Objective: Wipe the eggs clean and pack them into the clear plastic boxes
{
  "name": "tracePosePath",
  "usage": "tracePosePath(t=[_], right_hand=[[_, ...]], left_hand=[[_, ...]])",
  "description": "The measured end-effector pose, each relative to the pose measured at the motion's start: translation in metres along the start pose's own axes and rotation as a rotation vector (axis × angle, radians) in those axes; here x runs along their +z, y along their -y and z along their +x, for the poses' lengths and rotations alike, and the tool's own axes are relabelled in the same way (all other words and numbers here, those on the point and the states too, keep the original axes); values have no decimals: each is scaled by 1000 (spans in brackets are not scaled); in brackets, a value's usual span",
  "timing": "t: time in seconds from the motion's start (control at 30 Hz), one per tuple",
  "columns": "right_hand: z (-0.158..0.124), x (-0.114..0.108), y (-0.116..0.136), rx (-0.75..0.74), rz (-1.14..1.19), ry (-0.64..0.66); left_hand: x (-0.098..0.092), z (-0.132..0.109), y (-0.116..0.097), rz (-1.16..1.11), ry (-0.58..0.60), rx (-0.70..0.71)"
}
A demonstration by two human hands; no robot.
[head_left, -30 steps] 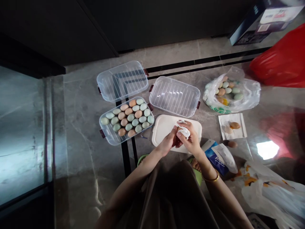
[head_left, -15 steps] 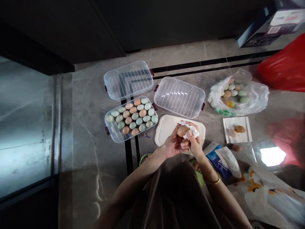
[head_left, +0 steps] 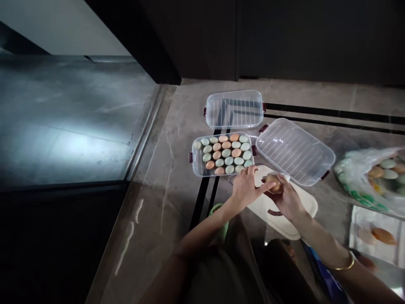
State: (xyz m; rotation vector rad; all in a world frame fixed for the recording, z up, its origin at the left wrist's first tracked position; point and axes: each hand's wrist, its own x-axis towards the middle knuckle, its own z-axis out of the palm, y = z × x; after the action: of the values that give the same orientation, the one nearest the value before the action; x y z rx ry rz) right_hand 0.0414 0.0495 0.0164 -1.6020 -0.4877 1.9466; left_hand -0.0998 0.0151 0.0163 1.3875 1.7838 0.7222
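Note:
My left hand (head_left: pixel 246 185) and my right hand (head_left: pixel 287 200) meet over a white lid (head_left: pixel 284 219) lying on the floor. Between them is a brown egg (head_left: pixel 272 182): the right hand's fingers curl round it together with a bit of white tissue, and the left hand's fingertips touch its left side. Just beyond the left hand stands a clear tray full of eggs (head_left: pixel 222 154), brown and pale green, in rows.
An empty clear box (head_left: pixel 234 109) stands behind the egg tray and another clear box (head_left: pixel 295 151) to its right. A plastic bag of eggs (head_left: pixel 373 177) lies at the right edge, with a paper bearing two eggs (head_left: pixel 376 234) below it. Dark cabinets rise behind.
The camera has swung left, shifting everything rightward in view. The egg sat in my left hand while the right wiped it with tissue; now the right hand grips it and the left only touches it.

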Motion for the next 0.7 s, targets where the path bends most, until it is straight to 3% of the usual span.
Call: tracePosePath(t=[0.1,0.17,0.3,0.43,0.6,0.7], right_hand=[[7,20,8,-33,-96,112],[10,35,11,-89,-174,181],[17,69,6,-154,-252,111],[26,96,-17,-225,-273,90],[44,105,-50,-345,-447,123],[54,103,-61,-397,-511,109]], left_hand=[[-13,5,9,-55,28,312],[-16,5,15,-99,18,357],[-16,-2,33,-169,-151,210],[-20,-11,58,-305,-306,-2],[-39,-22,101,-474,-437,-208],[-57,-29,135,-336,-459,-324]])
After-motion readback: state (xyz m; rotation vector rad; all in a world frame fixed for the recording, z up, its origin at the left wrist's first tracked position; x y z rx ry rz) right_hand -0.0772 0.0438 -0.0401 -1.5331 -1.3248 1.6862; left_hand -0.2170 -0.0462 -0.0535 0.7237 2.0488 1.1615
